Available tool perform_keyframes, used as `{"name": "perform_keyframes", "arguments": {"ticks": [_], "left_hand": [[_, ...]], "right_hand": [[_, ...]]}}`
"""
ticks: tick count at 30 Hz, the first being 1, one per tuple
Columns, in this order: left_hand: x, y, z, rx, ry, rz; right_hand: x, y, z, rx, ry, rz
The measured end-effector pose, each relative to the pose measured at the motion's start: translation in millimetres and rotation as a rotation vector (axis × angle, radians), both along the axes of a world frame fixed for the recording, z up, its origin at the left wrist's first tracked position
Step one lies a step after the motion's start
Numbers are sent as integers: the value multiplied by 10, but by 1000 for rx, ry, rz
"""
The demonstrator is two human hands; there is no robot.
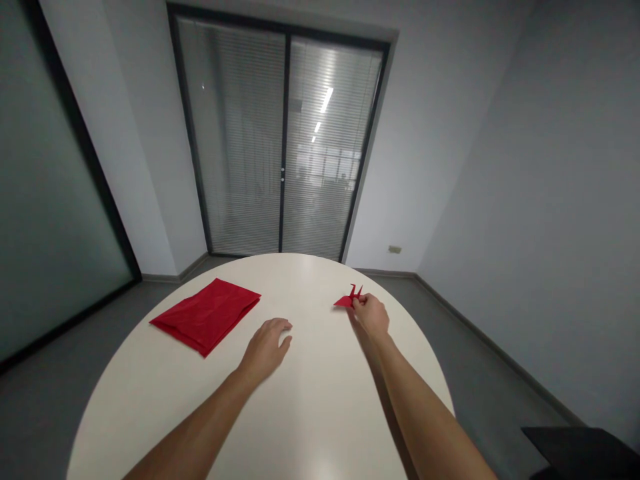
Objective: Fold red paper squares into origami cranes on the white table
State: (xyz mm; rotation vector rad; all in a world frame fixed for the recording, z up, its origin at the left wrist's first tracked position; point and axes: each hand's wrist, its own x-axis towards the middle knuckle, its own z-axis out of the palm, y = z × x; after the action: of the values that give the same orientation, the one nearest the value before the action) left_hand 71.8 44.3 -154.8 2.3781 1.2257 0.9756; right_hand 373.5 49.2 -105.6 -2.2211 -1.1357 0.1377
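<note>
A small red origami crane (345, 302) is at the far right part of the white round table (310, 400). My right hand (373, 315) pinches it by its near side; one wing points left and its thin neck and tail stick up. Nearer the middle, my left hand (267, 348) hovers over or rests on the tabletop, thumb and fingers apart, with nothing in it. Left of that hand lies a large folded red paper square (207, 315), its layers slightly parted along the near edges.
Beyond the table stands a dark-framed glass door (280, 133) with blinds. A frosted glass panel (50, 187) is at the left. At the lower right corner is a black object (585, 450), partly out of view. A wall socket (395, 249) sits low on the back wall.
</note>
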Motion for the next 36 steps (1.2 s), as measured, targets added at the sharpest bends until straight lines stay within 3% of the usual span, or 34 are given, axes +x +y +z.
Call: {"name": "perform_keyframes", "arguments": {"ticks": [12,23,26,30,33,36], "left_hand": [[7,0,76,-10,-1,7],[26,1,78,10,24,53],[-74,30,191,112,119,172],[-348,124,346,215,361,511],[-548,191,340,146,484,735],[-685,241,254,-3,492,798]], "right_hand": [[24,268,-76,-56,-36,-96],[-8,197,-73,-53,-45,-95],[-42,111,-38,-101,-79,-72],[-162,6,12,-205,-125,16],[-342,-53,25,-242,-153,97],[-582,-138,2,-246,-181,198]]}}
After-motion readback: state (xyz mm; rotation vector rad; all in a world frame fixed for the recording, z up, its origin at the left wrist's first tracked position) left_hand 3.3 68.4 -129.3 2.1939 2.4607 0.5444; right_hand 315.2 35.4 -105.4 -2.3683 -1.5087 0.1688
